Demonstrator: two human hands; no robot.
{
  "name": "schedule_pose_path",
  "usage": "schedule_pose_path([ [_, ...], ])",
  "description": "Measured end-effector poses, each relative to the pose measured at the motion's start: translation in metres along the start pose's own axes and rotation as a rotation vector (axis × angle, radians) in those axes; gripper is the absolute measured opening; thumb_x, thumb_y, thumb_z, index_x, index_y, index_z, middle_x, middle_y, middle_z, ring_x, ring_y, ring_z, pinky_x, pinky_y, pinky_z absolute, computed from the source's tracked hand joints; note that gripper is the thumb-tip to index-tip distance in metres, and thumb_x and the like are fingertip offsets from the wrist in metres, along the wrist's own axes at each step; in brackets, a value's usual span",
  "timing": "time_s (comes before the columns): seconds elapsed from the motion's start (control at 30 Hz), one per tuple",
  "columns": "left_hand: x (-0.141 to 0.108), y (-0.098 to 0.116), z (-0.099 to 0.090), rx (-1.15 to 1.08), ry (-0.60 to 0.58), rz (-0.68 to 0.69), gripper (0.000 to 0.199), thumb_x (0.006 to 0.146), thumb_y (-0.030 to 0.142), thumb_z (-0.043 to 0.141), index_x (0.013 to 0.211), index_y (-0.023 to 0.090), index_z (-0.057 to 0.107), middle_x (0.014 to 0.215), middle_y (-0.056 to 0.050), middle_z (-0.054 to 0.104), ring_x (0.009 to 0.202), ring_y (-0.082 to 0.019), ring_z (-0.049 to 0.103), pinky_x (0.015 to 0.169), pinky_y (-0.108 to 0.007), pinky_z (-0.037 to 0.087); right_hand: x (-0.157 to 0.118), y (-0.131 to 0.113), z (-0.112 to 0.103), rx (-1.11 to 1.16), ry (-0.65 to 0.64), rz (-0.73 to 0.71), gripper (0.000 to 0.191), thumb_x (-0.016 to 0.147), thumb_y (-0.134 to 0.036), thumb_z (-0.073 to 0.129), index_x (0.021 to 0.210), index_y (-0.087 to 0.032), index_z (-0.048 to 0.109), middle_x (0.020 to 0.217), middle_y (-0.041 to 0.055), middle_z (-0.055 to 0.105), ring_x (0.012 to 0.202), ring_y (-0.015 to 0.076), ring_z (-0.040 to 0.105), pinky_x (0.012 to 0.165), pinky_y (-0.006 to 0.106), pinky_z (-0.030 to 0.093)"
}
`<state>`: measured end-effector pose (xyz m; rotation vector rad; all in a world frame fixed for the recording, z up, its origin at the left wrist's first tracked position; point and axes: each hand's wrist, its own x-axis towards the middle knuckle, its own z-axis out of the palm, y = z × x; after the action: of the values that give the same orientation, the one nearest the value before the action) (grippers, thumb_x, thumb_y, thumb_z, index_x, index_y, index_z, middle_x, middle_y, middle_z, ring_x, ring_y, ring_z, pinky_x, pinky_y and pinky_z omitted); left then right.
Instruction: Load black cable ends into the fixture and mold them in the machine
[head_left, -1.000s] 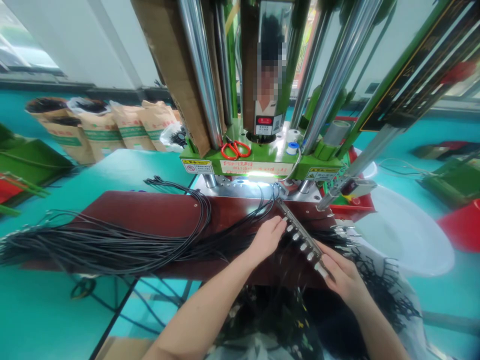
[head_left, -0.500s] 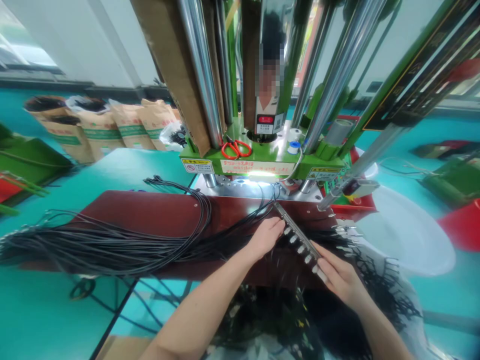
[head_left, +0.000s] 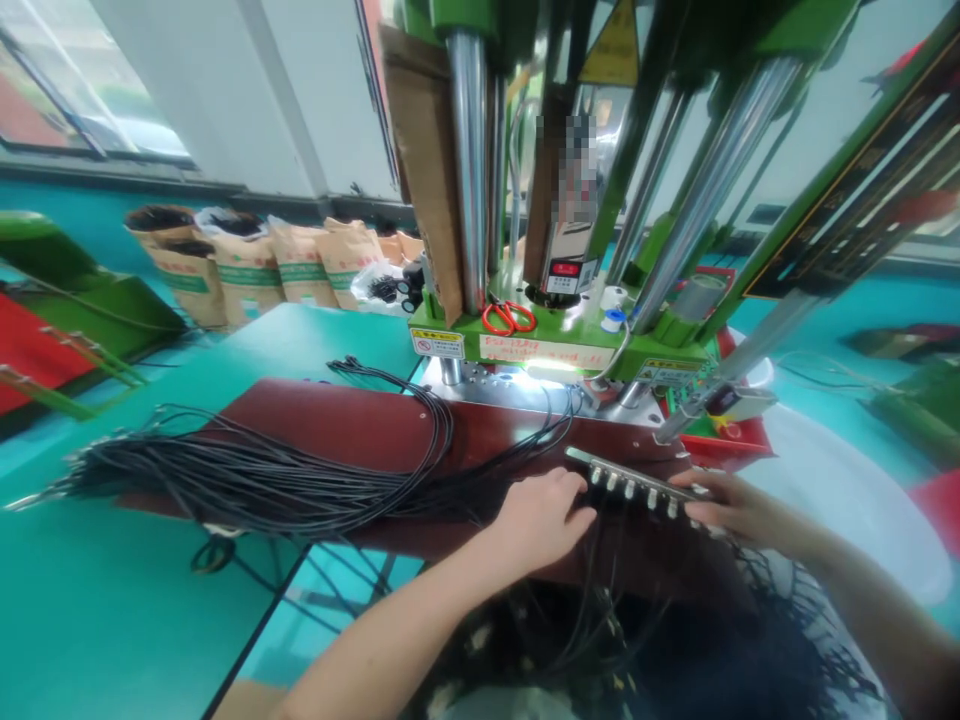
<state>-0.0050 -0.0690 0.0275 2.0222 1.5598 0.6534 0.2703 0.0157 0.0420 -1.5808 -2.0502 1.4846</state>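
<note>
A narrow metal bar (head_left: 626, 470) with a row of silver connector ends (head_left: 630, 490) lies over the front of the brown board, slanting slightly down to the right. Thin black cables hang from the connectors toward my lap. My right hand (head_left: 735, 510) grips the bar's right end between thumb and fingers. At the left end is my left hand (head_left: 544, 515), fingers curled and thumb close to them beside the first connectors; what they pinch is hidden. A long bundle of black cables (head_left: 300, 480) lies on the brown board (head_left: 330, 410) to the left.
Behind the board stands a green press (head_left: 555, 345) with steel columns and a lit metal bed. Red-handled scissors (head_left: 510, 318) rest on its ledge. A white tub (head_left: 840, 490) and black moulded pieces (head_left: 817, 630) are at right. Paper sacks (head_left: 251, 270) stand at back left.
The bar has swung from a steep slant to a flatter one and now lies lower. Both hands moved with it, the right outward. The camera view has shifted, so the press appears farther right.
</note>
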Motion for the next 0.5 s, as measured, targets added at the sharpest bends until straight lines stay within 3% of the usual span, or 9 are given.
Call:
schedule_pose_path([
  [0.17,-0.01,-0.017,-0.016,-0.08,0.03,0.005,0.021,0.078,0.033,0.048,0.092,0.023,0.061,0.068,0.0,0.061,0.062,-0.016,0.053,0.061,-0.025,0.037,0.048,-0.036,-0.008,-0.122,-0.179,-0.031,0.035,0.068,-0.037,0.06,0.1,-0.022,0.062,0.054,-0.0024,0.057,0.034,0.007,0.039,0.034,0.019,0.025],
  [0.23,-0.011,-0.024,-0.025,-0.1,0.039,-0.006,0.021,0.078,0.032,0.048,0.09,0.022,0.061,0.068,0.0,0.061,0.06,-0.014,0.052,0.059,-0.024,0.036,0.069,-0.05,-0.003,-0.266,-0.209,-0.14,0.029,0.068,-0.031,0.057,0.094,-0.02,0.066,0.055,-0.0007,0.059,0.041,0.0109,0.047,0.039,0.021,0.033],
  [0.3,-0.013,-0.03,-0.034,-0.138,0.05,-0.016,0.02,0.078,0.032,0.048,0.089,0.022,0.061,0.068,0.001,0.06,0.059,-0.013,0.051,0.058,-0.023,0.036,0.089,-0.057,0.002,-0.424,-0.177,-0.325,0.023,0.066,-0.023,0.055,0.084,-0.019,0.069,0.065,0.0018,0.063,0.058,0.0158,0.056,0.054,0.024,0.042],
  [0.37,-0.015,-0.038,-0.042,-0.193,0.069,-0.028,0.02,0.078,0.032,0.047,0.088,0.021,0.061,0.067,0.001,0.06,0.059,-0.012,0.051,0.059,-0.022,0.036,0.106,-0.057,0.007,-0.53,-0.12,-0.462,0.023,0.063,-0.017,0.053,0.077,-0.019,0.07,0.076,0.003,0.064,0.073,0.0184,0.057,0.067,0.027,0.043],
  [0.5,-0.009,-0.061,-0.05,-0.372,0.084,-0.085,0.024,0.078,0.035,0.046,0.087,0.018,0.06,0.066,0.0,0.058,0.058,-0.011,0.05,0.054,-0.021,0.037,0.119,-0.047,0.01,-0.556,-0.075,-0.498,0.025,0.062,-0.015,0.052,0.078,-0.019,0.07,0.082,0.0039,0.062,0.079,0.019,0.056,0.074,0.029,0.043],
])
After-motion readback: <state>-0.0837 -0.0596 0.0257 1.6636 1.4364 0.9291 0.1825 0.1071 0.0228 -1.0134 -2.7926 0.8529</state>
